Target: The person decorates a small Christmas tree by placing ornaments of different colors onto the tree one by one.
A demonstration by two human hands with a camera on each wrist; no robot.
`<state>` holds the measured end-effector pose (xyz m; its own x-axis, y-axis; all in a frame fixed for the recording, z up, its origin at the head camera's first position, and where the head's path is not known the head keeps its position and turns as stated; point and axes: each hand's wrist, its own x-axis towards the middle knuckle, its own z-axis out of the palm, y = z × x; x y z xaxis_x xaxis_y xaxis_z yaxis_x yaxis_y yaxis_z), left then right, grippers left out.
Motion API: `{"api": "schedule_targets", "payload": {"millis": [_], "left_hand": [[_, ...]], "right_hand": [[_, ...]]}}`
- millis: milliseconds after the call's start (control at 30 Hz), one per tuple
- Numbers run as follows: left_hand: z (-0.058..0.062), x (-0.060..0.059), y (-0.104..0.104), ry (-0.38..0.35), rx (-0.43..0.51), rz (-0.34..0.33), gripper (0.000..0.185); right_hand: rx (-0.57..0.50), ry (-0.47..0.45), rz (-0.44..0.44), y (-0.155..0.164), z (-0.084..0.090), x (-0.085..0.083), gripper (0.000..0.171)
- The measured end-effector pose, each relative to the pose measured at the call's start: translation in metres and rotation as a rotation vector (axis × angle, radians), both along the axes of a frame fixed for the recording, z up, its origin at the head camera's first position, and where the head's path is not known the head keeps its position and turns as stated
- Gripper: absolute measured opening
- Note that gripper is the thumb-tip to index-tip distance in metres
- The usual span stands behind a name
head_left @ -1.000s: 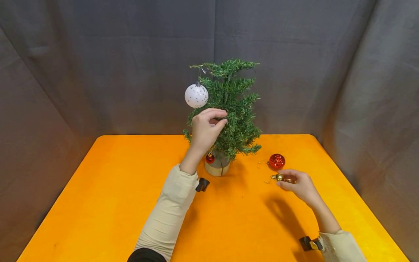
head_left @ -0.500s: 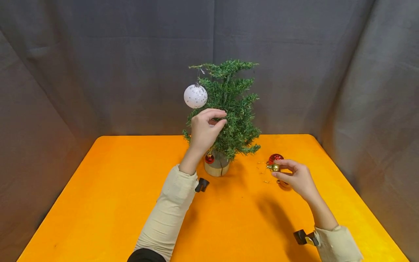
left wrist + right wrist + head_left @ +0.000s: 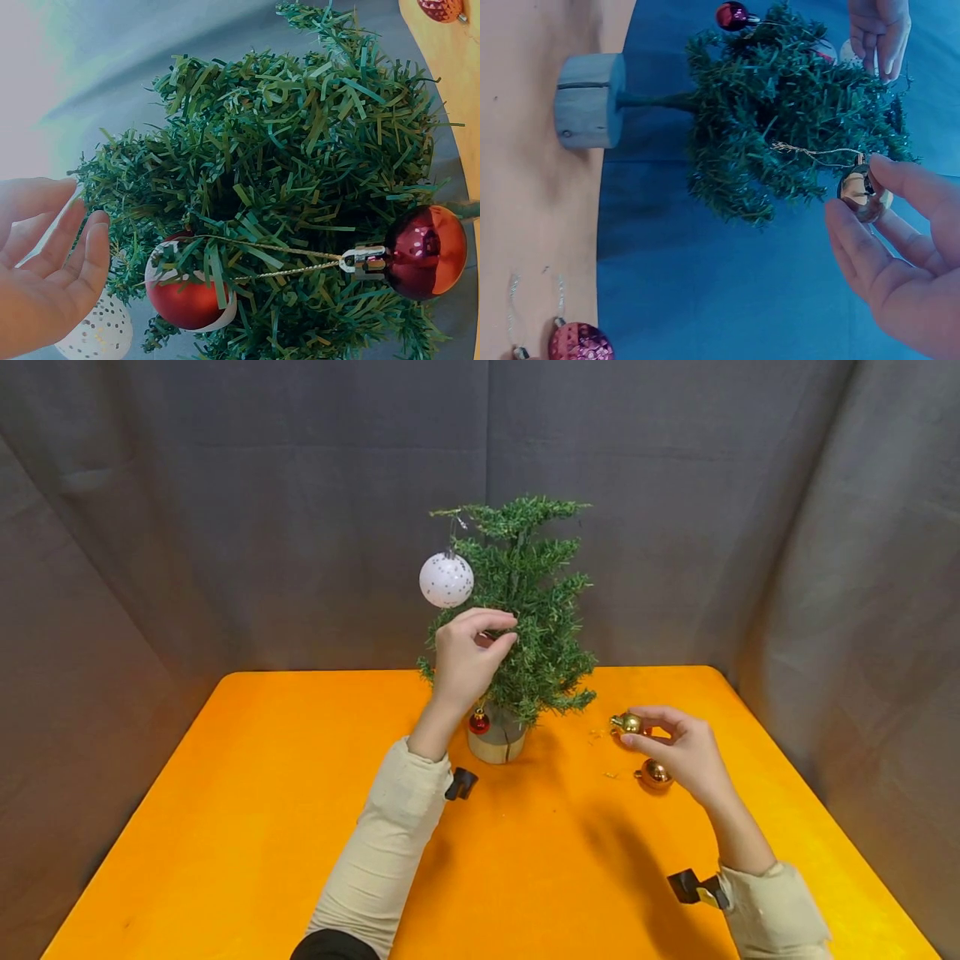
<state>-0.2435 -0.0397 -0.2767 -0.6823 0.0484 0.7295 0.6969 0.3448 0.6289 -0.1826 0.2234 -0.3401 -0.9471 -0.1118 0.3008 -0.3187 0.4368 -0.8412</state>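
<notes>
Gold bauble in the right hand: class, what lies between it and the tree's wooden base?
Head view: only bare orange table between gold bauble and wooden base.

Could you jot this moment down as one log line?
left hand: holds tree branch | right hand: pinches gold bauble | second gold bauble: on table

1. Table (image 3: 225, 827): orange top, matte.
2. Backdrop (image 3: 225, 510): grey cloth with folds, hung behind the table and along both sides.
3. White ball (image 3: 446, 580): speckled, hanging on a thread from an upper left branch of the tree (image 3: 540, 610).
4. Small red bauble (image 3: 479, 722): glossy, silver cap, gold cord, hanging low on the tree's left side.
5. Banded red bauble (image 3: 187, 296): red with a white band, set among the inner branches.
6. Loose gold bauble (image 3: 654, 773): lying on the table, right of the tree.
7. Red glitter bauble (image 3: 580, 341): lying on the table.
</notes>
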Motion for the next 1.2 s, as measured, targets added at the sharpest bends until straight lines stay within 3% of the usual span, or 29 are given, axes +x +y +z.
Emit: {"api": "schedule_targets", "payload": {"millis": [367,767,1200], "left_hand": [[-0.002,0.001,0.0,-0.004,0.006,-0.001,0.014],[0.001,0.0,-0.001,-0.002,-0.005,0.004,0.015],[0.001,0.001,-0.001,-0.012,0.002,0.003,0.014]], "right_hand": [[-0.124,0.06,0.079,-0.01,0.011,0.0,0.034],[-0.084,0.151,0.046,-0.018,0.018,-0.004,0.032],[-0.199,0.141,0.147,-0.029,0.026,-0.009,0.032]]}}
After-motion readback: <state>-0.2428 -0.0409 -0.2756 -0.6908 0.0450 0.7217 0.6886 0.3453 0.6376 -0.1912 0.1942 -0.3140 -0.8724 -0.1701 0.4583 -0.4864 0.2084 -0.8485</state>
